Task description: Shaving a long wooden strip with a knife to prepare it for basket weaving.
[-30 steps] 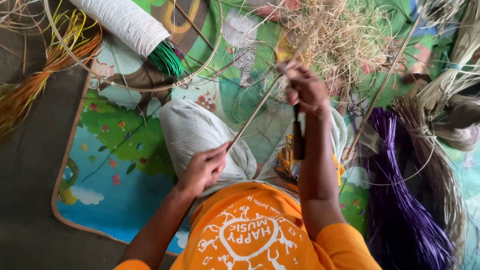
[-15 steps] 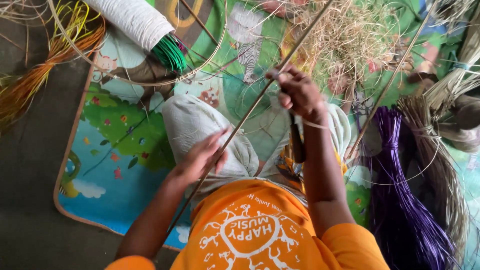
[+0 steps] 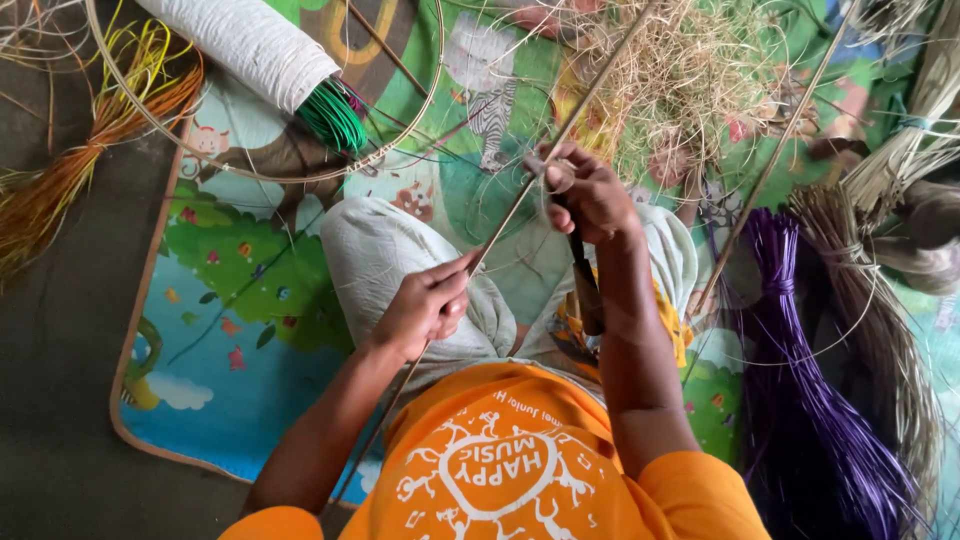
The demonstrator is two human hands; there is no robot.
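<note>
A long thin cane strip (image 3: 520, 195) runs slantwise from my lap up to the top of the view. My left hand (image 3: 425, 305) pinches it over my knee, which is covered in pale cloth (image 3: 375, 250). Higher up, my right hand (image 3: 590, 195) is closed around the same strip together with a dark-handled knife (image 3: 585, 290), whose handle points down along my forearm. The blade is hidden inside the fist. I sit on a colourful play mat (image 3: 240, 300).
A white wrapped roll with green strands (image 3: 265, 45) lies at top left, inside a bent cane hoop (image 3: 400, 140). Orange and yellow strands (image 3: 60, 180) lie left. Pale shavings (image 3: 690, 80) are piled ahead. Purple strands (image 3: 800, 380) and tan fibre bundles (image 3: 880, 300) lie right.
The cane strip has slid down and to the left through both hands, now reaching past my left elbow. My left hand has risen slightly; my right hand has dropped a little.
</note>
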